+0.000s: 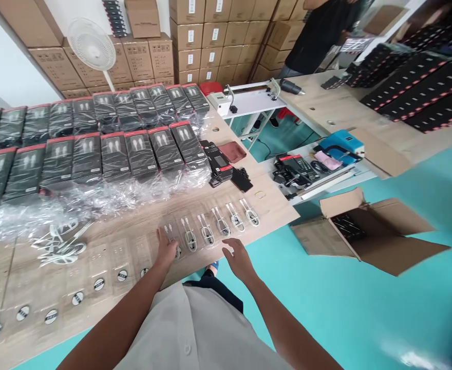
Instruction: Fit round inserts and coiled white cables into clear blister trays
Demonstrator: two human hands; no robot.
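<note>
Head view; clock positions are read with 12 at the top of the frame. The left hand (166, 250) is open, palm down, with the fingers spread. Its fingertips are on or just above the nearest clear plastic sleeve (171, 237), which holds a white USB cable. No grip is visible, and contact cannot be confirmed. The right hand (237, 258) is half open and empty, its fingers loosely curved, just off the edge of the wood-grain table (276, 218). The row of sleeved white cables (214, 223) runs toward 3 o'clock from the left hand, close along that edge.

Black cable boxes with red tops (114, 154) stand in rows at 11 o'clock on bubble wrap (95, 200). Loose white cables (58, 246) lie at 9 o'clock. An open cardboard carton (364, 236) sits on the teal floor at 3 o'clock from the right hand.

Risks: a careless pass of the right hand could knock a sleeve off the edge. The slick sleeves could slide and overlap under light pressure, disturbing the row. Loose cables could snag on the wrap, and tugging the wrap could shift the boxes.
</note>
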